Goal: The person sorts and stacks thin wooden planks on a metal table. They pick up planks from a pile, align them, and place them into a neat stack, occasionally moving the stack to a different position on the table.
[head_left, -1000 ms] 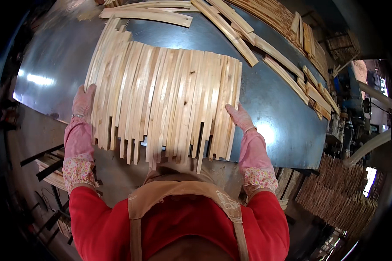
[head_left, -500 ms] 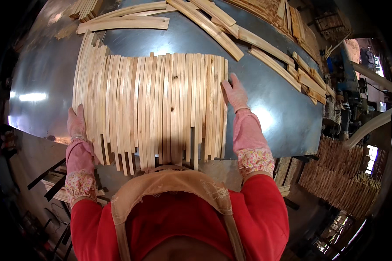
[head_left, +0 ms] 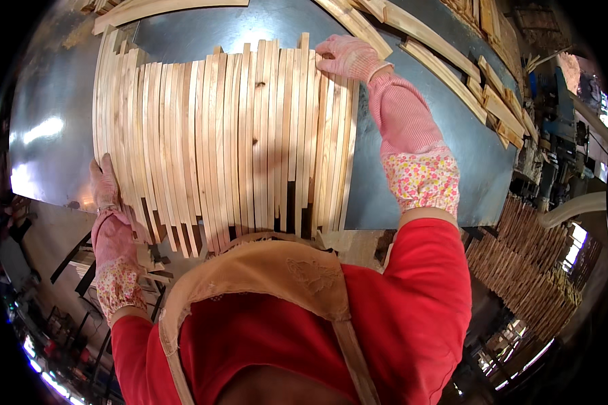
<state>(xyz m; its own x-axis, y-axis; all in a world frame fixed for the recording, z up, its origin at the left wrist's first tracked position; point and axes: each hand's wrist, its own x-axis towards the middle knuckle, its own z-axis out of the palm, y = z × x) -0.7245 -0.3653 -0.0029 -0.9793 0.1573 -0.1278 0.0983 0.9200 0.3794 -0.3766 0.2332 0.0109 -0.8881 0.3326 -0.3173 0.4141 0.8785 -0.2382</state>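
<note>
- The left hand (head_left: 105, 183), in a pink glove, lay along the outer left side of the wooden strips (head_left: 233, 142), fingers extended and thumb apart, clasping nothing.
- The right hand (head_left: 348, 57), also pink-gloved, was farther from the body, its bent fingers touching the strips' far ends; whether they pinched a strip, I could not tell.
- The strips stood side by side in a broad row, mostly between the two hands, with a few reaching under and just right of the right hand's fingers.
- Their near ends were uneven, closer to the body than either hand.
- A shiny metal table (head_left: 483, 179) lay beneath the row and spread out beyond both hands.
- Loose boards (head_left: 425, 40) lay to the right of the right hand.
- A curved plank (head_left: 172, 7) lay well beyond the left hand.
- A brown apron (head_left: 250, 270) over a red garment (head_left: 412, 304) showed nearer the body than both hands.
</note>
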